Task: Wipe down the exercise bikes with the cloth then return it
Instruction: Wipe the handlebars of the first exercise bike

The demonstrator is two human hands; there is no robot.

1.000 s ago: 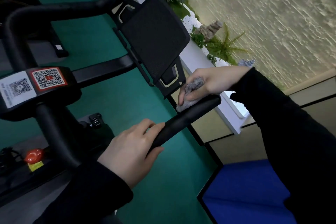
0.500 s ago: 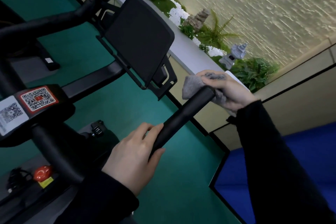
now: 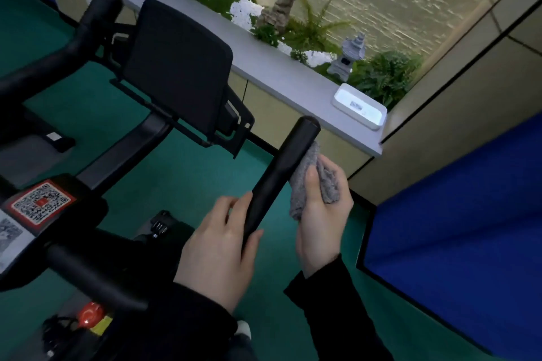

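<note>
A black exercise bike fills the left of the head view. Its right handlebar grip (image 3: 281,173) points up and to the right. My left hand (image 3: 223,249) grips the lower part of that bar, thumb on its right side. My right hand (image 3: 322,220) holds a grey cloth (image 3: 311,176) bunched against the bar's right side, just below its tip. The bike's black console screen (image 3: 176,70) stands behind the bar. QR code stickers (image 3: 38,202) sit on the stem at the left.
A grey ledge (image 3: 264,64) runs behind the bike with plants, a small stone lantern (image 3: 349,56) and a white tray (image 3: 359,105). A blue panel (image 3: 457,214) stands at the right. The floor is green. A red knob (image 3: 91,313) sits low on the frame.
My right hand has slid the cloth from over the bar's tip down along its right side, toward me. My left hand keeps its hold on the bar. The camera has tilted.
</note>
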